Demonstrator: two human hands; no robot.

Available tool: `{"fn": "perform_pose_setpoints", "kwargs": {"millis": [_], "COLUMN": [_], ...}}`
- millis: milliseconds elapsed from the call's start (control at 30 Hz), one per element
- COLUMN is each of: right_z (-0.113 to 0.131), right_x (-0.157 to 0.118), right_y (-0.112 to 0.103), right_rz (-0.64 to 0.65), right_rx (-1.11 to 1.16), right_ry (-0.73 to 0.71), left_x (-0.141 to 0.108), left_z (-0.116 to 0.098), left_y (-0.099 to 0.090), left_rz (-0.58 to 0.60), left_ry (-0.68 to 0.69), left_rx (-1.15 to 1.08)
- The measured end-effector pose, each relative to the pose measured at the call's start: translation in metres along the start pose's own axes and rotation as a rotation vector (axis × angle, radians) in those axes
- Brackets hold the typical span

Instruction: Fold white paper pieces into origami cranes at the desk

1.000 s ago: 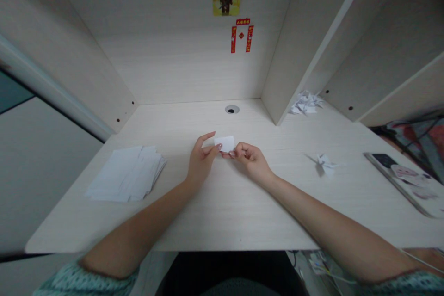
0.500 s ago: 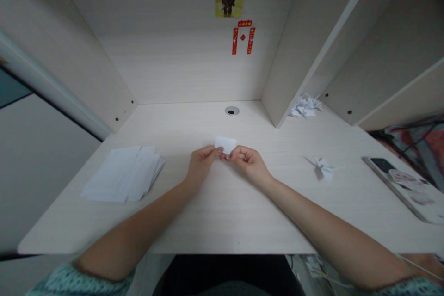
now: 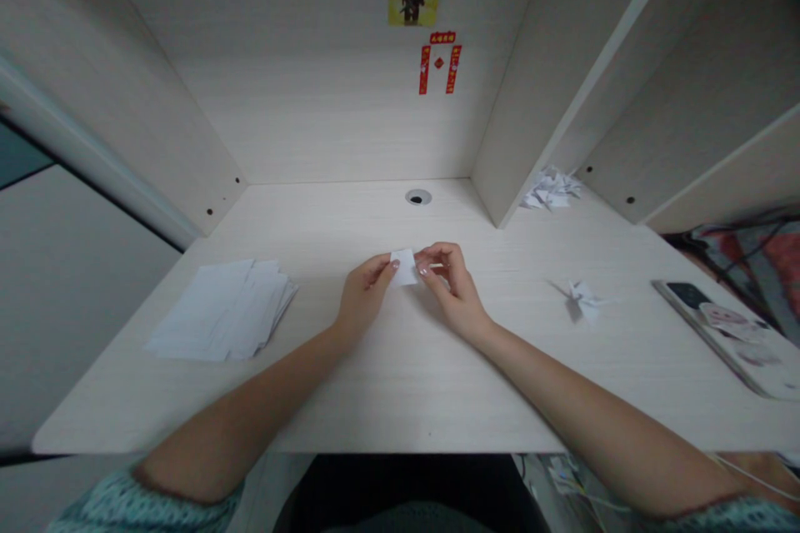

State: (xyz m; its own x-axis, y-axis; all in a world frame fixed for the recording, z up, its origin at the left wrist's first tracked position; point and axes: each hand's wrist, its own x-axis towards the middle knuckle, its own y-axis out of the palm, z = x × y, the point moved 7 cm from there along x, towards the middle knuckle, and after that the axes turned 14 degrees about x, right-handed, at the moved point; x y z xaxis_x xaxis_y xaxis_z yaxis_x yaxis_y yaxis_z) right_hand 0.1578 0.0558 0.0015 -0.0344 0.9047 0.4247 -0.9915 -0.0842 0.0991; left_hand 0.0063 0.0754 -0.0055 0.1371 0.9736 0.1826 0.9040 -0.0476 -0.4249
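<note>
Paper piece [image 3: 404, 267] now narrower, small, white, folded.

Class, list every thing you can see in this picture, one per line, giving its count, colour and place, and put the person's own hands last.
desk: one, pale wood, under both hands.
small folded paper: one, white, pinched between both hands above the desk's middle.
stack of paper sheets: one fanned pile, white, desk left.
folded paper figure: one, white, desk right.
pile of folded paper figures: one pile, number unclear, white, in the shelf nook at back right.
cable hole: one, grey, desk rear centre.
phone: one, dark screen and patterned case, right edge.
hanging decorations: red strips and one yellow poster, back wall.
left hand: grip on the paper's left edge.
right hand: grip on the paper's right edge.
</note>
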Motion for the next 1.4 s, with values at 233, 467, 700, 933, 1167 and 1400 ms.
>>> {"fn": "perform_pose_setpoints", "kwargs": {"millis": [233,467,700,933,1167,1400], "right_z": [0.013,0.010,0.007,-0.003,-0.009,-0.006], "right_x": [-0.005,-0.004,-0.001,0.000,-0.001,0.000], "right_y": [0.016,0.007,-0.005,-0.010,-0.008,-0.009], "right_rz": [0.239,0.138,-0.035,-0.090,-0.124,-0.176], "right_rx": [-0.181,-0.189,-0.123,0.044,0.152,0.171], "right_ry": [-0.076,-0.127,-0.071,0.038,0.147,0.131], "left_x": [-0.004,0.000,-0.003,-0.003,-0.005,-0.007], "left_z": [-0.009,-0.007,-0.010,-0.010,-0.012,-0.011], "left_y": [-0.008,-0.008,-0.007,-0.011,-0.015,-0.017], "left_rz": [-0.065,-0.087,-0.044,-0.059,-0.118,-0.154], "left_ry": [-0.040,-0.089,-0.045,0.002,0.034,0.026], "left_rx": [0.011,-0.261,-0.249,-0.042,-0.014,-0.032]}}
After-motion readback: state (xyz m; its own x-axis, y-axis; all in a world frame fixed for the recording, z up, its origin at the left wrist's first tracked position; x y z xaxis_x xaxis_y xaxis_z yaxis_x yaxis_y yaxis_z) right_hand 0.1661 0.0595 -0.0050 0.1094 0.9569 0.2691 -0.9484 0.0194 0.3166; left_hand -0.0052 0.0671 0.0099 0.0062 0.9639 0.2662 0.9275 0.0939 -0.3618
